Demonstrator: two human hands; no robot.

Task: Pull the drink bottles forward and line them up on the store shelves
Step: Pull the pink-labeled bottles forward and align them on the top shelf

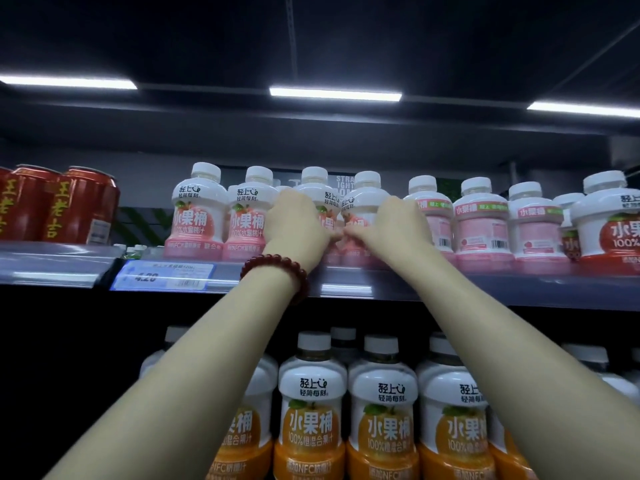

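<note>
Nearest, at 6 o'clock, orange juice bottles (381,410) with white caps stand in a row on the lower shelf, more rows dim behind them. Both bare forearms rise from the bottom corners toward the middle, crossing in front of those bottles. The left wrist wears a dark red bead bracelet (277,268). Above, the upper shelf edge (450,289) runs across the frame, with a blue price tag (162,275) clipped on it at 9 o'clock from the hands. The left hand (294,226) has its grip wrapped around one pink peach bottle (315,195), and the right hand (398,230) has its grip closed around the neighbouring peach bottle (363,199) just to its 3 o'clock side; the thumbs nearly meet in front, between the two bottles. Both bottles stand upright at the front of the upper shelf, touching each other. At 9 o'clock two more peach bottles (221,209) face label-out; at 3 o'clock three pink bottles (481,220) show their barcodes, and a red-labelled bottle (609,220) stands at the far right. Red cans (69,206) sit at the far left. Farthest, at 12 o'clock, strip lights (336,93) glow on the dark ceiling.
</note>
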